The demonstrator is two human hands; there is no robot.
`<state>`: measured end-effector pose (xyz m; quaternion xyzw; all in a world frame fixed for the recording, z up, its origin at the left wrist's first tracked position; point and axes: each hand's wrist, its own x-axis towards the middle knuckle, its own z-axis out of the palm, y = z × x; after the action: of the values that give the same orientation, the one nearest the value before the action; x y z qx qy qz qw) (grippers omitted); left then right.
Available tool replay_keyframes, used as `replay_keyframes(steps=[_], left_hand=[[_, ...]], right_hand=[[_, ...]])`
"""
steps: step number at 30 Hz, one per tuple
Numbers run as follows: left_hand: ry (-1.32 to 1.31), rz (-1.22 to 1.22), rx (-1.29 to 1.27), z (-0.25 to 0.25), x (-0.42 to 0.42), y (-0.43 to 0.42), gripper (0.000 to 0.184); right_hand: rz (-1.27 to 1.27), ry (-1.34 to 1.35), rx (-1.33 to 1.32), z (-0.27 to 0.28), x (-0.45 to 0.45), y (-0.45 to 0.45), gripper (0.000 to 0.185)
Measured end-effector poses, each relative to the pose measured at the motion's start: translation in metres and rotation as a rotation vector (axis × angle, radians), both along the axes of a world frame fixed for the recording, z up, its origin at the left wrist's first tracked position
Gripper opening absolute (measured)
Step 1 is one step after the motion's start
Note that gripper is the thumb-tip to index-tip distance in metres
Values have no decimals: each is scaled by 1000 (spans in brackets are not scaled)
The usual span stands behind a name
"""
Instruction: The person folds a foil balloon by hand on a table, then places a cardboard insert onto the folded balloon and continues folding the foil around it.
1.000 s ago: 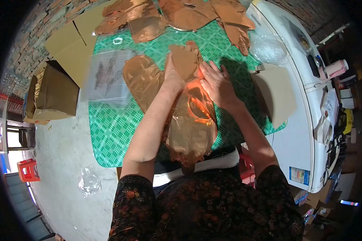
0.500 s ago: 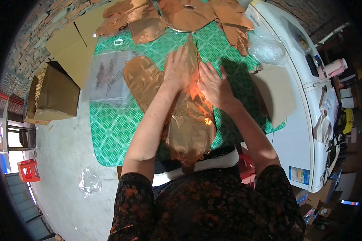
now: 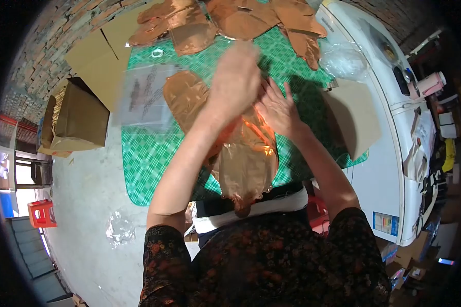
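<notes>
A flat copper-coloured foil balloon (image 3: 248, 169) lies on the table in front of me, its near end reaching past the edge towards my lap. One rounded lobe (image 3: 182, 92) spreads out to the left. My left hand (image 3: 235, 77) is over the balloon's far part, smeared by motion; its fingers cannot be made out, and it hides the foil beneath. Close on its right, my right hand (image 3: 280, 110) rests along the balloon's right edge with fingers stretched out.
More copper foil balloons (image 3: 192, 33) lie along the far edge of the green checked table (image 3: 148, 169). A clear plastic bag (image 3: 148, 100) and a small white ring (image 3: 157, 53) are on the left. Cardboard (image 3: 353, 112) and a white fridge (image 3: 379, 169) stand right, a cardboard box (image 3: 82, 117) left.
My left hand has lifted from lying flat on the foil and is now blurred. The narrow far strip of the balloon no longer shows above it. My right hand has barely moved.
</notes>
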<state>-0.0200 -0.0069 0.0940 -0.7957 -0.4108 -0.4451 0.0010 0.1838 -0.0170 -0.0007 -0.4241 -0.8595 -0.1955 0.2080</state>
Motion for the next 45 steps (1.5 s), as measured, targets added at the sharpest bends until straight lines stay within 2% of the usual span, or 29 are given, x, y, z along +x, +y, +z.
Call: replay_keyframes(steps=[1,4,5,7,9,11,15,19,25,28,31,34,35,38,39,42,45], left_hand=[[147,52,75,-14,12,-9,56],[170,-41,-85,-52,17,-8,55],[207,-1,-151,-63,15,-6,56],[282,73,-280,-73,9,-4,59],[396,120,-328,-84,1,-2,61],[467,159,-290,-95,-6,1,62],[525,196,-215,-96,-7,1,60],[527,216,-199,-98,-6,1,59],[574,242,-238,-93,-4,0,58],[582,248,-244,-93,-4,-1,58],[563,240,-248,-93,-4,-1,58],[557,228,-268,-92,-3,-2,58],[558,225,-277,-92,-3,-2,58],[588,236,-281,-88,-1,-5,58],[584,235,-281,-90,-1,-4,58],[566,221,-312,-88,-2,-4,58],[551,219,-280,-93,-2,-4,60]], right_hand=[[-44,-49,100,-3,-5,2,51],[-90,-94,120,-10,-4,6,53],[-83,-123,1,-9,1,5,59],[-41,-4,-99,-6,2,4,62],[-5,83,-204,-2,2,3,66],[-45,39,-295,4,1,-1,66],[-77,-6,-367,11,0,-4,66],[29,29,-161,6,2,-7,64],[162,-12,-176,17,23,-84,63],[166,-86,-330,39,31,-142,67],[176,32,-528,47,39,-185,70],[165,-15,-555,40,52,-218,75],[163,20,-534,40,53,-223,63],[305,202,-507,38,66,-223,46],[347,258,-522,53,63,-214,27],[375,605,-515,56,47,-164,23],[283,756,-348,48,23,-92,30]])
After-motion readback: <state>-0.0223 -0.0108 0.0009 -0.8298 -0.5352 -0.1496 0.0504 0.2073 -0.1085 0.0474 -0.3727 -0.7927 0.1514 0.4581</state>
